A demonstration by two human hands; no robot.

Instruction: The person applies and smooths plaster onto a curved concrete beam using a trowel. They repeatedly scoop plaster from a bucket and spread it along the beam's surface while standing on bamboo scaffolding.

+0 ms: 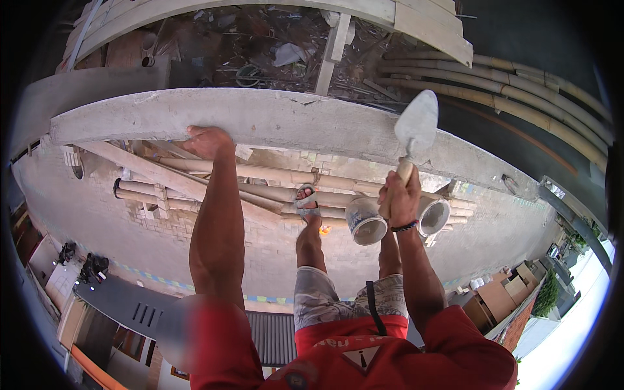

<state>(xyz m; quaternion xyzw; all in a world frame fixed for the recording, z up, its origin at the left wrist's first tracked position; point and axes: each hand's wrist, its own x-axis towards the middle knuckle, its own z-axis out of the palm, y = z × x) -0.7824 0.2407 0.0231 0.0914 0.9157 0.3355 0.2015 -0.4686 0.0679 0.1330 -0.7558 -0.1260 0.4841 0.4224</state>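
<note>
My right hand [401, 195] is closed round the wooden handle of a pointed masonry trowel [418, 122]. The trowel's grey-smeared blade points up and away, over the right part of a long concrete beam [292, 122]. On the left, my left hand [211, 141] grips the near edge of that beam, its fingers partly hidden against it. Below my right hand hang or stand two buckets with pale, smeared walls: one bucket [363, 213] just left of the wrist, another bucket [434, 214] just right of it. What supports them is hidden.
Bamboo poles [273, 174] run under me, with my sandalled foot [307, 198] on them. A slanted wooden plank [156, 170] braces on the left. The paved ground [273, 266] lies far below. Beyond the beam are debris [286, 55], timber boards [429, 26] and more bamboo poles [507, 88].
</note>
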